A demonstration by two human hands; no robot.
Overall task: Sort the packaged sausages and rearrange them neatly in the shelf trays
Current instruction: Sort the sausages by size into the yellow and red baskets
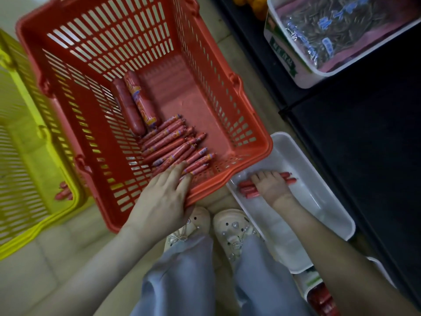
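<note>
Our left hand [164, 197] rests flat, fingers straight, on the thin sausages [173, 144] in the red basket [241, 164]. At 3 o'clock, our right hand [271, 185] grips a sausage bundle [247, 189] inside the white tray [319, 201]. Two thick sausages [136, 103] lie at 11 o'clock.

Left basket [27, 156], middle basket [182, 87], tray [296, 160] at right.
Thin sausages [168, 147] lie in the middle basket's near corner, two thick sausages [139, 103] just behind them; a sausage bundle [247, 189] lies in the tray's far half.
</note>
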